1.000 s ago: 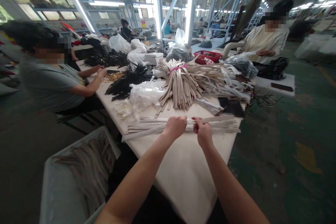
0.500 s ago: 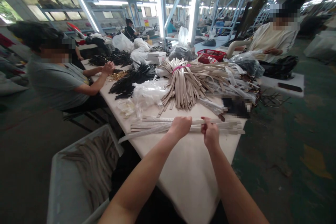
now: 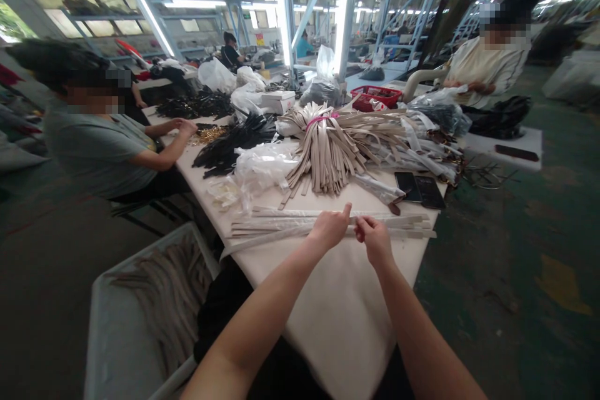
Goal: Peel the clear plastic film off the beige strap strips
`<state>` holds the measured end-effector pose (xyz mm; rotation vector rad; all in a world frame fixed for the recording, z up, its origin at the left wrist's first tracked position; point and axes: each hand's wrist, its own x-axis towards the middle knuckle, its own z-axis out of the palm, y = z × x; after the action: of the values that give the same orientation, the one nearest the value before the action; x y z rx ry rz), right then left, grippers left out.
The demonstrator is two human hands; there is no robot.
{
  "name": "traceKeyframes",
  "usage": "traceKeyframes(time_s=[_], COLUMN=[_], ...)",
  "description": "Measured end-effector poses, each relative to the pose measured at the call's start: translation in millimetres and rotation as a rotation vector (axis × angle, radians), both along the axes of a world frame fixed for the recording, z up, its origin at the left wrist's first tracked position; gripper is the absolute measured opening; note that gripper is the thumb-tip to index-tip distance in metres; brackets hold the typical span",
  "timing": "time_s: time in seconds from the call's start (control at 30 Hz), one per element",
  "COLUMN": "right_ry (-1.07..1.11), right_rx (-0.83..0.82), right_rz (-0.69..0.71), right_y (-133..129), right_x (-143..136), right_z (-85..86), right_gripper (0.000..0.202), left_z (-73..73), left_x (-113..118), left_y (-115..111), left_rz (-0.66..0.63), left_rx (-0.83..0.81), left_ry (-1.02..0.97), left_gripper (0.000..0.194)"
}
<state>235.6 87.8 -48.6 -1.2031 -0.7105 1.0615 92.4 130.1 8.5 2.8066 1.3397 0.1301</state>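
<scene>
My left hand (image 3: pixel 330 228) is closed around a long pale strap in a whitish wrapping (image 3: pixel 269 240), its thumb sticking up. The strap's far end slants down to the left past the table edge. Close beside it, my right hand (image 3: pixel 375 241) pinches with thumb and fingertips at the strap's right end; the exact grip is small and partly hidden. Beneath both hands, several similar pale straps (image 3: pixel 412 225) lie side by side across the white table (image 3: pixel 340 306). Just behind them spreads a big bundle of beige straps (image 3: pixel 323 162), bound with a pink tie (image 3: pixel 322 120).
A grey plastic bin (image 3: pixel 100 325) with beige straps stands low at left. Black straps (image 3: pixel 234 147), clear plastic bags (image 3: pixel 267 165), a red basket (image 3: pixel 377 99) and dark flat items (image 3: pixel 419 189) lie on the table. One co-worker (image 3: pixel 94 137) sits left; another (image 3: pixel 492 62) is at right.
My hands have come closer together, the left shifting right with its thumb lifting. The strap's left end has slid slightly right. The left co-worker's hands have lowered.
</scene>
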Motion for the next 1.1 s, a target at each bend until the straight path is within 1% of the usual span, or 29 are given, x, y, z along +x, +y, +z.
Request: traceKeyframes(time_s=[0.1, 0.2, 0.23, 0.27, 0.33, 0.4, 0.47, 0.53, 0.6, 0.63, 0.73, 0.8, 0.83, 0.93, 1.03, 1.1], right_ry=[0.008, 0.001, 0.002, 0.011, 0.035, 0.030, -0.008, -0.022, 0.005, 0.029, 0.095, 0.115, 0.121, 0.154, 0.184, 0.186], right_rx=[-0.020, -0.019, -0.021, -0.028, -0.052, -0.086, -0.115, -0.124, -0.114, -0.104, -0.073, -0.068, -0.073, -0.116, -0.155, -0.162], right_rz=[0.130, 0.196, 0.176, 0.126, -0.022, -0.161, -0.266, -0.319, -0.337, -0.343, -0.364, -0.378, -0.383, -0.366, -0.330, -0.352], right_y=[-2, 0, 1, 2, 4, 3, 0, -4, -6, -7, -6, -5, -5, -7, -10, -12], right_x=[-7, -5, 1, 11, 38, 73, 106, 132, 145, 148, 149, 147, 147, 147, 151, 155], right_z=[-3.8, -7.7, -9.0, -10.4, -13.8, -18.1, -22.9, -27.1, -29.7, -30.3, -31.3, -32.5, -33.4, -37.5, -42.0, -44.9], right_gripper=[0.035, 0.037, 0.037, 0.035, 0.034, 0.034, 0.035, 0.035, 0.035, 0.036, 0.038, 0.037, 0.036, 0.032, 0.028, 0.024], left_z=[-1.7, -4.2, -5.8, -7.9, -12.8, -17.3, -18.6, -14.9, -6.3, -0.9, 13.4, 16.2, 14.8, 0.5, -18.1, -25.6], left_x=[9, 13, 12, 9, -5, -26, -52, -74, -90, -93, -93, -86, -82, -71, -63, -57], left_y=[0, -2, -3, -5, -7, -7, -3, 2, 8, 9, 11, 12, 13, 18, 22, 24], left_rz=[-0.045, -0.075, -0.069, -0.051, 0.011, 0.072, 0.116, 0.130, 0.104, 0.079, -0.002, -0.044, -0.063, -0.093, -0.096, -0.116], left_rx=[-0.023, -0.044, -0.040, -0.035, -0.035, -0.050, -0.052, -0.038, -0.011, 0.010, 0.078, 0.102, 0.106, 0.074, -0.018, -0.054], left_ry=[-0.007, -0.014, -0.012, -0.004, 0.035, 0.077, 0.101, 0.112, 0.116, 0.112, 0.090, 0.079, 0.077, 0.096, 0.134, 0.125], left_gripper=[0.056, 0.058, 0.058, 0.057, 0.052, 0.044, 0.035, 0.027, 0.020, 0.017, 0.013, 0.011, 0.012, 0.018, 0.016, 0.019])
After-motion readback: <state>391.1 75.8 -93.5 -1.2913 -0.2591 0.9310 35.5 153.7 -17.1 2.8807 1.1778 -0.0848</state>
